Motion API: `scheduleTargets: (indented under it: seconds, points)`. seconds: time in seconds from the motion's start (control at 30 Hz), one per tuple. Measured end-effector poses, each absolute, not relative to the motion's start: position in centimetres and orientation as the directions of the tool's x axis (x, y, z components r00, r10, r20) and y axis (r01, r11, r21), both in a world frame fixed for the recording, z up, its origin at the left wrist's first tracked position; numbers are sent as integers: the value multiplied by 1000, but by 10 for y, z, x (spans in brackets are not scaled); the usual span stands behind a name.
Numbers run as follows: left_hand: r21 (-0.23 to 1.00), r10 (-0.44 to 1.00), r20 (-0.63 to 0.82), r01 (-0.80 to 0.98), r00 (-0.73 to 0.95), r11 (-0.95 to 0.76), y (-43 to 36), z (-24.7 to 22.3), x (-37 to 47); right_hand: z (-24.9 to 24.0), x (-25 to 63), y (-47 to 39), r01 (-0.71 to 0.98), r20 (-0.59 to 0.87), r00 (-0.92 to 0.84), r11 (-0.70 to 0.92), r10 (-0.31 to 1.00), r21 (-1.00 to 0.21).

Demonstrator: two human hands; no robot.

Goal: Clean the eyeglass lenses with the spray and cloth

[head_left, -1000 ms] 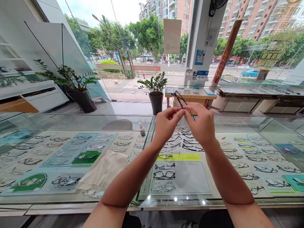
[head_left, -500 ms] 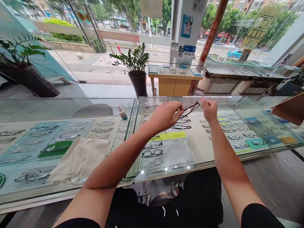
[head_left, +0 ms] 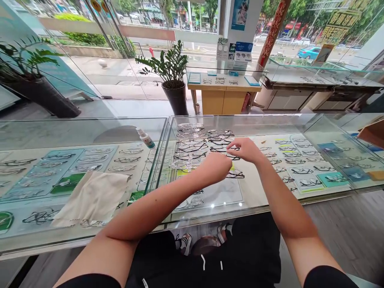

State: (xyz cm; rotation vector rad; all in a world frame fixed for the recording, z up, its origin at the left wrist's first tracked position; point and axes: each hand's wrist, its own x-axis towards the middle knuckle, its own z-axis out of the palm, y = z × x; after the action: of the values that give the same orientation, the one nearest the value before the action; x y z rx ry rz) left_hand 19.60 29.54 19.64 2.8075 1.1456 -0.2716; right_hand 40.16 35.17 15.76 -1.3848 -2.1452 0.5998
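Observation:
My left hand (head_left: 218, 166) is closed, its back toward me, low over the glass display counter (head_left: 219, 206). A pair of dark-framed eyeglasses (head_left: 236, 174) sticks out to the right from under it; the fingers' grip is hidden behind the hand. Just above and to the right is my right hand (head_left: 246, 149), fingers curved, with a gap between thumb and fingertips and nothing seen in them. Its tips come near the left hand's knuckles. Beyond both hands, rows of eyeglasses (head_left: 192, 146) line the counter, with a second dark-framed row (head_left: 220, 136) beside them.
A beige cloth (head_left: 93, 196) lies on the left counter section, with a white spray bottle (head_left: 145, 138) behind it. More spectacles (head_left: 301, 171) are set out on the right. A brown box-like object (head_left: 373, 132) juts in at the right edge. Past the counter stands a potted plant (head_left: 174, 96).
My left hand has come down toward me with the eyeglasses, which were raised before. My right hand has moved left, close to it, and its fist has loosened. The view has shifted slightly.

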Motion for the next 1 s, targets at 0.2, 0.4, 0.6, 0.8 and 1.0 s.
scheduleTargets:
  seconds: [0.2, 0.4, 0.6, 0.8, 1.0]
  points:
    - [17, 667, -234, 689, 707, -725, 287, 205, 195, 147, 379, 352, 799, 89, -510, 509, 856, -320]
    - [20, 668, -227, 689, 709, -725, 288, 206, 193, 146, 376, 352, 832, 84, -485, 488, 871, -264]
    - [12, 687, -182, 700, 703, -714, 291, 200, 192, 139, 374, 357, 854, 136, -439, 459, 888, -244]
    - [21, 712, -180, 726, 679, -687, 298, 196, 193, 133, 372, 364, 865, 172, -416, 447, 893, -228]
    - [29, 748, -170, 762, 641, -647, 306, 194, 193, 132, 371, 367, 864, 188, -404, 441, 895, -243]
